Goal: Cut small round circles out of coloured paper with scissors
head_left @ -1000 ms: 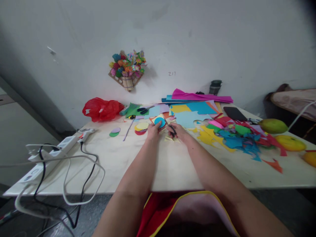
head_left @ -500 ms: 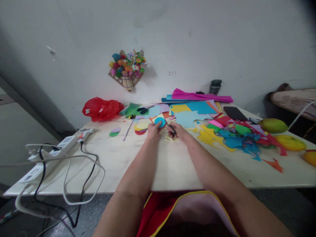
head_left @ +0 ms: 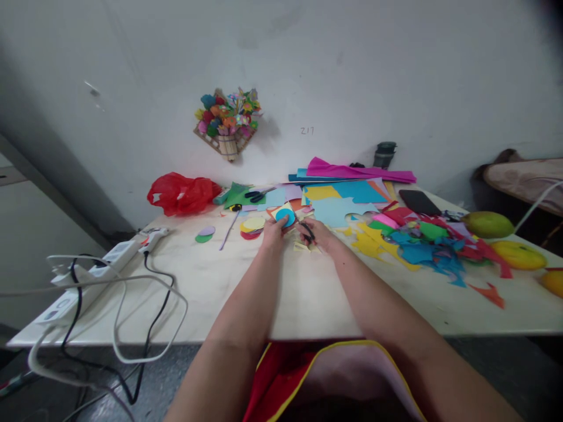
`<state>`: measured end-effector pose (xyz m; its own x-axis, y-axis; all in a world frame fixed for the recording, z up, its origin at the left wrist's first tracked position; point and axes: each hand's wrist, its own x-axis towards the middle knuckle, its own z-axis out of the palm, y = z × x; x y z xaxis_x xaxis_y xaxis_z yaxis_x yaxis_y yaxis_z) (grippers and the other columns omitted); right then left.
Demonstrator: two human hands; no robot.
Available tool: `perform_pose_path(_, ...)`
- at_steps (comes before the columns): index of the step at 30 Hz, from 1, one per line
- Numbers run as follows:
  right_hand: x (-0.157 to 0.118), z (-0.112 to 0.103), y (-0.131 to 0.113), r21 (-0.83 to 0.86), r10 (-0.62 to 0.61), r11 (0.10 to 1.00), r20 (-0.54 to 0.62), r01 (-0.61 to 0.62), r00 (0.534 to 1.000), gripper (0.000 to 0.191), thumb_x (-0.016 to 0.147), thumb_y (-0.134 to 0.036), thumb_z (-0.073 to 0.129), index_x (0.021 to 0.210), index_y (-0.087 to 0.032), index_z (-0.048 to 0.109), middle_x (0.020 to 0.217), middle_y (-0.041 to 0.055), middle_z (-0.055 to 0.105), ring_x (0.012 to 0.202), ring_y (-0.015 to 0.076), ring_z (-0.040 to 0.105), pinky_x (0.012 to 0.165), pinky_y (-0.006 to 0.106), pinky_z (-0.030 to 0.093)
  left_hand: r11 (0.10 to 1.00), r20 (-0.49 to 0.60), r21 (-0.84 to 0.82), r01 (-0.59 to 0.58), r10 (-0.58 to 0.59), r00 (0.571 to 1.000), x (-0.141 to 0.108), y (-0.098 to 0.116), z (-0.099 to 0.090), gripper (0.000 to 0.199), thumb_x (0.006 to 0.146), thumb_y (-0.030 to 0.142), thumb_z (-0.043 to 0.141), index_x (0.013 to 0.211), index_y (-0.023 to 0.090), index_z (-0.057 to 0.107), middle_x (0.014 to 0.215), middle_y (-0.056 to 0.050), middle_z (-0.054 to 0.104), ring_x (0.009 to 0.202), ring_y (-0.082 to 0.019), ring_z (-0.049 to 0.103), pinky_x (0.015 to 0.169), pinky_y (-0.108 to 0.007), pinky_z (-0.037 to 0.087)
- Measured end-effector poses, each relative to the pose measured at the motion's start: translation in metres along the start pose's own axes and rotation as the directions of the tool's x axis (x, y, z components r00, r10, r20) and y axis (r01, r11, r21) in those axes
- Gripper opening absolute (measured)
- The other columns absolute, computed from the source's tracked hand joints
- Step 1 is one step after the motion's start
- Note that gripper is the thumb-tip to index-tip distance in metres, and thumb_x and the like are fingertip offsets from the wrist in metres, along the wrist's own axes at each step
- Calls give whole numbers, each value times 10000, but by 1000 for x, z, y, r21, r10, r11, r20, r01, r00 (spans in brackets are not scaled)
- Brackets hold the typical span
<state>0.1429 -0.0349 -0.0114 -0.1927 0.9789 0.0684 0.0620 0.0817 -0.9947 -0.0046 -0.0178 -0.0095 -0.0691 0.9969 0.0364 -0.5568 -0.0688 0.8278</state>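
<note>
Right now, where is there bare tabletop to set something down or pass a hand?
Bare tabletop shows between the cables and the left forearm, and between that and the right forearm. It is crowded at the right, with paper scraps and fruit, and along the back, with coloured sheets. Pale offcuts lie near the right hand.

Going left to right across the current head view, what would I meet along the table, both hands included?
White power strip, red plastic bag, pale yellow paper disc, left hand, right hand, flat dark device, green fruit.
</note>
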Motion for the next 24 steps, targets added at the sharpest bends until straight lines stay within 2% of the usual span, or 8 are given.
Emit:
perform_pose_path(6,-4,3,-6,-7,19,1000,-23,-19,1000,232,812,-334,755,768,-183,585,508,-38,573,363,76,483,338,177,249,1000,6,0,9,-9,1000,1,1,-1,262,609,194,907,773,118,718,766,-78,740,715,-200,718,785,-353,595)
perform_pose_path(12,-2,4,-6,-18,33,999,-21,-34,999,261,788,-367,766,768,-190,575,489,-46,554,356,82,468,337,185,241,1000,4,-3,10,-10,1000,1,2,-2,303,582,197,926,784,115,715,760,-86,742,778,-249,747,819,-397,595)
perform_pose_path(19,-1,4,-3,-12,26,1000,-29,-26,999,272,776,-386,765,761,-190,576,486,-46,535,361,82,443,338,192,244,1000,8,-3,-3,3,1000,1,2,-1,307,570,220,924,769,141,705,742,-67,746,770,-233,746,777,-359,612)
perform_pose_path(24,-1,5,-4,10,30,999,-35,-30,999,218,763,-339,747,765,-193,585,469,-50,519,362,90,434,338,195,237,1000,-4,-13,9,-9,1000,0,2,-1,289,590,209,914,777,129,709,757,-82,745,783,-244,751,810,-376,604)
